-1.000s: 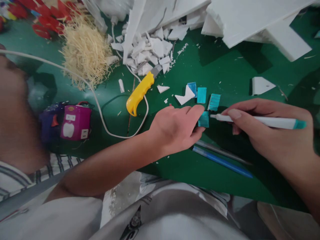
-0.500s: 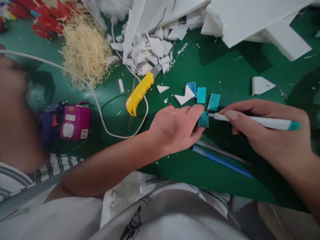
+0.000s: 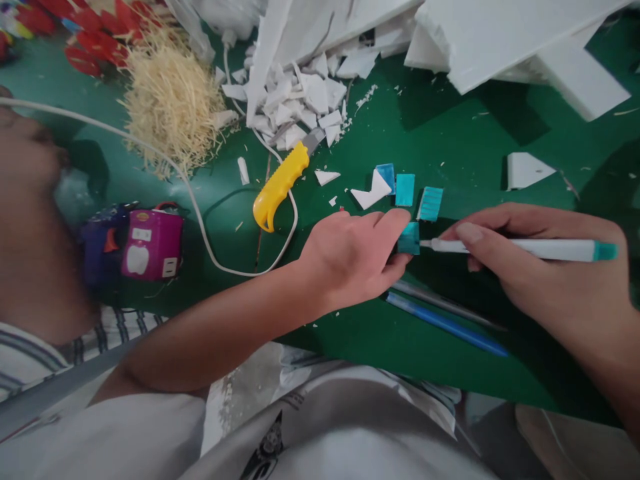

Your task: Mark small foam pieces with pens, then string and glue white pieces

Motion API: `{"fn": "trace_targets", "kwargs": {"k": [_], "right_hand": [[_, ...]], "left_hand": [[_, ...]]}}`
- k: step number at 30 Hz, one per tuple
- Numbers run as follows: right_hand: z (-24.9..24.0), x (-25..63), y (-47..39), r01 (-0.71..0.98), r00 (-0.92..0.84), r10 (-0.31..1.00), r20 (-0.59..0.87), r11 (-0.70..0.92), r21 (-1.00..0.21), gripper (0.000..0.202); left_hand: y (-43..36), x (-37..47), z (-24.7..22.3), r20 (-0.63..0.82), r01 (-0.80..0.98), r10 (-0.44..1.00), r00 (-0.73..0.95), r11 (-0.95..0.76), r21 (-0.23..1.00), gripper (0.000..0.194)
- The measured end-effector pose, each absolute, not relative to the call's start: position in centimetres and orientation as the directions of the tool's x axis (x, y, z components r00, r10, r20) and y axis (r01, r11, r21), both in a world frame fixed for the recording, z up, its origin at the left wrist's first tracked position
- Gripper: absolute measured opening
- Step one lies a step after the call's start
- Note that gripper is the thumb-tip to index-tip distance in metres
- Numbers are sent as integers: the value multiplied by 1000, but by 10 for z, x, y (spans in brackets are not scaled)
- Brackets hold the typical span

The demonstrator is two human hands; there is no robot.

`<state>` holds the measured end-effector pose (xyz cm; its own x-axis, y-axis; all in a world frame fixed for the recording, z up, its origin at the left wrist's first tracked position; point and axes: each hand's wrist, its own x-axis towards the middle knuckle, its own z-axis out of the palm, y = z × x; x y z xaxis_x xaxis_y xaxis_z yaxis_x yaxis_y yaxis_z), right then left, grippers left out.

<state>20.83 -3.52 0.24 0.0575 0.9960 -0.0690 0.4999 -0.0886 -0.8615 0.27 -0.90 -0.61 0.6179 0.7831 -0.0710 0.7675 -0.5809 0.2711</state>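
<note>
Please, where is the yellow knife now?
In the head view, the yellow knife lies left of centre on the green table, between the pink box and the left hand, its blade beside the white scraps.

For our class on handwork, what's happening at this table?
The left hand holds a small teal block. The right hand holds a white marker, its tip at the block's edge. Three blue or teal pieces lie just beyond, and a yellow-handled knife lies untouched.
</note>
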Motion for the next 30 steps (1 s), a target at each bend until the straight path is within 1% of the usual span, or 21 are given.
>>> {"fn": "trace_targets", "kwargs": {"k": [2, 6, 10, 13, 16, 21, 25, 28, 30], "right_hand": [[2, 208, -35, 507, 35, 997, -74, -81, -858, 20], [3, 209, -34, 537, 79, 995, -53, -87, -839, 15], [3, 210, -34, 547, 25, 995, -96, -94, -832, 19], [4, 207, -33, 524, 82, 995, -53, -88, -847, 13], [5, 205, -32, 526, 102, 995, -25, -75, -848, 14], [3, 207, -33, 522, 41, 996, -81, -90, -848, 23], [3, 206, -31, 529, 103, 994, -36, -85, -844, 16], [6, 204, -30, 520, 49, 996, -76, -90, -850, 24], [7, 203, -30, 520, 48, 995, -91, -103, -848, 25]], "left_hand": [[-9, 3, -7, -70, 769, 785, 616, -579, 271, 31], [-9, 3, -7, -70, 770, 785, 616, -581, 265, 32], [-9, 3, -6, -76, 768, 781, 620, -584, 263, 31], [-8, 3, -6, -83, 769, 780, 620, -583, 261, 32], [-8, 3, -6, -90, 771, 781, 618, -579, 263, 32], [-8, 4, -7, -91, 777, 787, 610, -571, 267, 32], [-8, 3, -7, -73, 769, 783, 618, -582, 263, 31], [-8, 3, -7, -68, 768, 784, 618, -582, 268, 31], [-8, 3, -6, -79, 770, 784, 615, -577, 272, 30]]}}
